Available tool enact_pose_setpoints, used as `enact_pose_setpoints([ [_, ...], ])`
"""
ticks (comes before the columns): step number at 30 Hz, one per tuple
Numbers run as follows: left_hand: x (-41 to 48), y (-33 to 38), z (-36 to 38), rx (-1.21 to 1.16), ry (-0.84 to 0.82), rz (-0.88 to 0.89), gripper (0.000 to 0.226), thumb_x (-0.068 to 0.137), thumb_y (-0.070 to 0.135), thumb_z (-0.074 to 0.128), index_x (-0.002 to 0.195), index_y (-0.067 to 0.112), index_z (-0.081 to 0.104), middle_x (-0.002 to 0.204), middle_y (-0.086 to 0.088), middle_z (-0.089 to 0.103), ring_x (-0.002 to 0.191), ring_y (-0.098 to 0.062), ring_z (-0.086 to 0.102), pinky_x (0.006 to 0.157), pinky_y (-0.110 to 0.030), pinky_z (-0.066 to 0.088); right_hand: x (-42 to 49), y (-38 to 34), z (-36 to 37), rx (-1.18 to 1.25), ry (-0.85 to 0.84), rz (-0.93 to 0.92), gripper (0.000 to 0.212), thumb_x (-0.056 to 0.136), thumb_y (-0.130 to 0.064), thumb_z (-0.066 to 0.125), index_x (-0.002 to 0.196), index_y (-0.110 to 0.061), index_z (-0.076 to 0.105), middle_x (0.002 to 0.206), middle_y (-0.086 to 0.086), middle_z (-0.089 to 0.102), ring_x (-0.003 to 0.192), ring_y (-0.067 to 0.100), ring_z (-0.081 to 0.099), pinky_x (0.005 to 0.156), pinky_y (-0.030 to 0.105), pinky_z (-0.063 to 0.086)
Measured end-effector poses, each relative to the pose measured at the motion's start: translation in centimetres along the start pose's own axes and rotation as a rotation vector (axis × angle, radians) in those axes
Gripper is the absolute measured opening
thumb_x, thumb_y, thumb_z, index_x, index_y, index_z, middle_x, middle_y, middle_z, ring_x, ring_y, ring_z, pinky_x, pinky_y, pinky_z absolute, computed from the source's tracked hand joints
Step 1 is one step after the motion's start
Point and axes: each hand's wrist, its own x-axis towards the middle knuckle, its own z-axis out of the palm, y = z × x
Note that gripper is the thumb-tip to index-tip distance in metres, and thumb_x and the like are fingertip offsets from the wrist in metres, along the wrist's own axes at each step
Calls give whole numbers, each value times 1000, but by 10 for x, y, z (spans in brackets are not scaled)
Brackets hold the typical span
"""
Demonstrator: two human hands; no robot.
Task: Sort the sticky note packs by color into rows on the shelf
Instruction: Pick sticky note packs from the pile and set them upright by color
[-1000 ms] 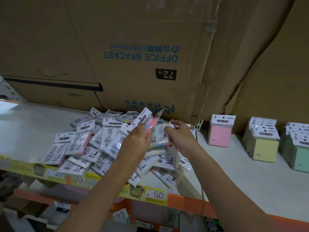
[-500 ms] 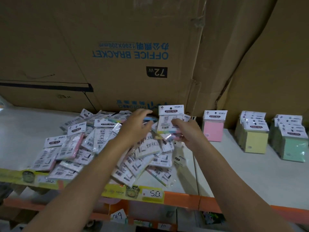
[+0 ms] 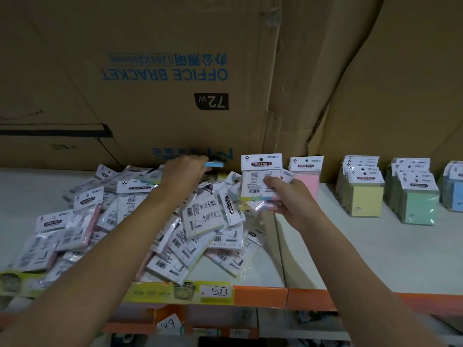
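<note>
A loose heap of sticky note packs covers the left half of the white shelf. My left hand reaches over the back of the heap, fingers closed on a blue pack. My right hand holds a multicolour pack upright, back side facing me, with more packs bunched under it. To the right stand sorted rows: a pink pack, a yellow row, a green row and a blue row at the frame's edge.
Large cardboard boxes form a wall right behind the shelf. An orange front rail carries a yellow price strip marked 5.0. A lower shelf level shows below the rail.
My left hand moved from the middle of the heap to its back edge and closed on a blue pack. My right hand lifted the multicolour pack upright and shifted right.
</note>
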Motion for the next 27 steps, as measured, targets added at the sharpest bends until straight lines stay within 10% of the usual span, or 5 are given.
enact_pose_setpoints([
  [5,-70,30,-8,-123,249,154,27,72,1,82,97,2,74,83,-13,73,70,-31,69,50,-40,56,-11,9,-10,32,-55,6,17,94,-13,63,110,-11,64,102,5,77,86,24,76,59,29,61],
  [8,-103,40,2,-2,269,155,33,78,22,79,103,1,75,97,-15,75,84,-29,74,61,-37,61,-17,21,-13,34,-76,4,13,95,-12,62,107,-12,65,99,5,78,85,24,76,59,29,62],
  [12,-118,47,0,-76,115,61,70,84,57,51,119,0,69,121,-18,69,108,-31,69,76,-40,60,-23,33,-18,23,-91,-16,17,96,-12,59,112,-12,65,99,5,78,88,25,76,62,31,63],
  [18,-116,47,1,-197,-131,-64,74,94,54,55,152,12,36,158,-10,33,145,-22,33,108,-39,41,-29,41,-34,69,-114,1,16,96,-12,60,111,-10,65,100,7,77,90,26,75,59,28,60],
  [27,-100,73,-14,-222,50,-165,37,98,22,51,127,-1,57,93,-16,68,79,-32,65,59,-37,49,-46,50,-49,97,-166,52,18,97,-13,57,114,-10,64,101,9,77,92,28,75,65,30,61],
])
